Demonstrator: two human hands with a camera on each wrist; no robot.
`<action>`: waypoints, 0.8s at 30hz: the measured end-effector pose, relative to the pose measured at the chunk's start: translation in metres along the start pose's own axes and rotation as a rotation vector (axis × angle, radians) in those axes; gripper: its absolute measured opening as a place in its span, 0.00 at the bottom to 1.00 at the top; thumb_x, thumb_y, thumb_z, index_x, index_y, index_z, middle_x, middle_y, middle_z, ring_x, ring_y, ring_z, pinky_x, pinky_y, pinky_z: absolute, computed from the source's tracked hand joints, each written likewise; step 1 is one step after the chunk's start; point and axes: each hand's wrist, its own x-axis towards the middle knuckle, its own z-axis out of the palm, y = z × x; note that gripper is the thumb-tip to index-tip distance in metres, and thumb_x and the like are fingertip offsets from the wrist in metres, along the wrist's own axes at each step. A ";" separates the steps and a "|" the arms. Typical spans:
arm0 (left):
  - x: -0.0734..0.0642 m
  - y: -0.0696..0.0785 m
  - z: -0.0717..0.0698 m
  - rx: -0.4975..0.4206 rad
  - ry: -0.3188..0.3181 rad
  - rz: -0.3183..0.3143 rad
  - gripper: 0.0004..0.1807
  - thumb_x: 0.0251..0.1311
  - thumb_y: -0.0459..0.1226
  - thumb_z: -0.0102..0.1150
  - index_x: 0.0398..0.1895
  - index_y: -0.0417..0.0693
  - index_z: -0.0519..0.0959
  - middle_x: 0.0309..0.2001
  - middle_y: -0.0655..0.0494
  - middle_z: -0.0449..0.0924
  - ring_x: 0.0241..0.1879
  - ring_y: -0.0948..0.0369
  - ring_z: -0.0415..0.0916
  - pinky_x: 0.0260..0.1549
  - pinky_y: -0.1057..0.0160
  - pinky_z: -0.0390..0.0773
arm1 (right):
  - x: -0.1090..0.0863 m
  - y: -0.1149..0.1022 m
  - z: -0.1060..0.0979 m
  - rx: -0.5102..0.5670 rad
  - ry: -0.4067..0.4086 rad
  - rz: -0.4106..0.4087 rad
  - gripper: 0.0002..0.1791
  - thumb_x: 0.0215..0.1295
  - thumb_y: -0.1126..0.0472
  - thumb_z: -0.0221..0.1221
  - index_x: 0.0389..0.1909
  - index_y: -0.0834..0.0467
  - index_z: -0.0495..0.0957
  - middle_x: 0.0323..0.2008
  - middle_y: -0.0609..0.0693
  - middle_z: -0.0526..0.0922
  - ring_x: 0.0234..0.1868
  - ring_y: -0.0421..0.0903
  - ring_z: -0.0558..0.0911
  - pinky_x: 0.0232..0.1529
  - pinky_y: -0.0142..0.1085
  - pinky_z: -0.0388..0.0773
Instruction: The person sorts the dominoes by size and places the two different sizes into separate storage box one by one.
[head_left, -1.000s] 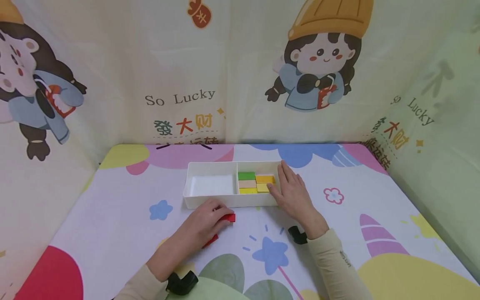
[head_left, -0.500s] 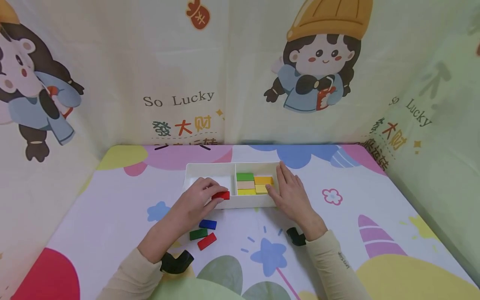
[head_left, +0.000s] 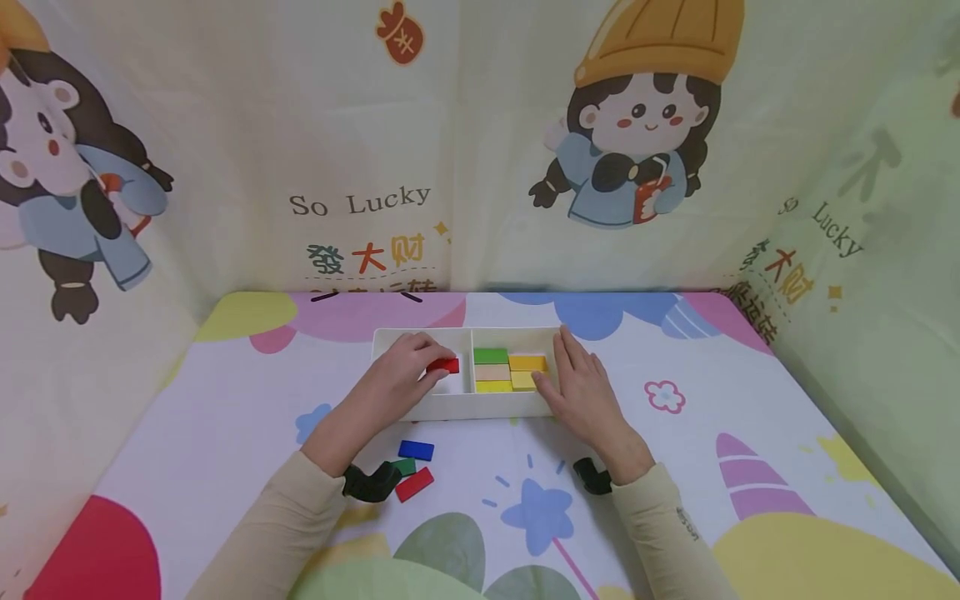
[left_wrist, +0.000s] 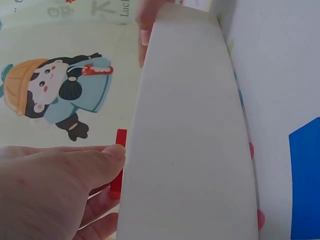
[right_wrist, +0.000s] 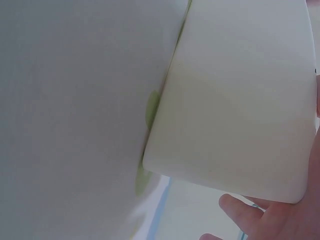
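At the near side of the tabletop [head_left: 217, 417]: two beige sleeves [head_left: 258, 525] reaching in, a black wrist unit on each, left unit [head_left: 371, 482] and right unit [head_left: 592, 477]. Printed surface between them, blue star [head_left: 538, 515] included.

Right by the left unit: three loose blocks. Loose red block [head_left: 414, 484] nearest, lying at an angle; dark green block [head_left: 406, 467] just behind it, partly hidden by the unit; blue block [head_left: 416, 450] a bit farther out.

Next: white box [head_left: 487, 407], long side facing the person, divider [head_left: 472, 358] making two compartments.

Right hand [head_left: 588, 396] is at the box's right end. Grip released: fingers extended along the end wall, thumb over the front right corner, beside the pale yellow block.

Left hand [head_left: 393, 377] is over the left compartment [head_left: 455, 383]. Grip pinching the held red block [head_left: 444, 365] between thumb and fingers. Left wrist view has that block just past the front wall's top edge; can't tell if it touches the box floor.

Right compartment, near to far. Left column: bright yellow block [head_left: 493, 387], beige block [head_left: 492, 372], light green block [head_left: 491, 356]. Right column: pale yellow block [head_left: 522, 381], orange block [head_left: 528, 363].

Behind everything: cream curtain [head_left: 495, 242], cartoon figures [head_left: 645, 117], "So Lucky" lettering [head_left: 360, 200].
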 end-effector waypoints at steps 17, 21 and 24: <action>0.021 -0.007 0.015 -0.012 -0.058 -0.041 0.16 0.58 0.33 0.69 0.50 0.46 0.85 0.46 0.50 0.83 0.48 0.55 0.76 0.50 0.59 0.83 | 0.000 0.000 0.001 0.000 -0.008 0.006 0.43 0.73 0.43 0.48 0.77 0.67 0.47 0.79 0.60 0.46 0.78 0.61 0.54 0.75 0.61 0.51; 0.026 -0.008 0.017 -0.004 -0.068 -0.051 0.15 0.59 0.33 0.68 0.50 0.46 0.84 0.44 0.51 0.82 0.45 0.56 0.76 0.49 0.60 0.83 | 0.001 0.001 0.000 0.001 -0.001 0.005 0.43 0.74 0.44 0.48 0.77 0.67 0.47 0.79 0.61 0.46 0.77 0.61 0.54 0.75 0.61 0.51; 0.030 -0.008 0.018 0.006 -0.091 -0.062 0.14 0.60 0.34 0.68 0.50 0.46 0.84 0.44 0.51 0.82 0.45 0.55 0.76 0.49 0.59 0.83 | 0.000 0.001 0.000 0.003 -0.005 0.007 0.43 0.73 0.44 0.48 0.77 0.67 0.47 0.79 0.61 0.46 0.78 0.61 0.54 0.75 0.61 0.51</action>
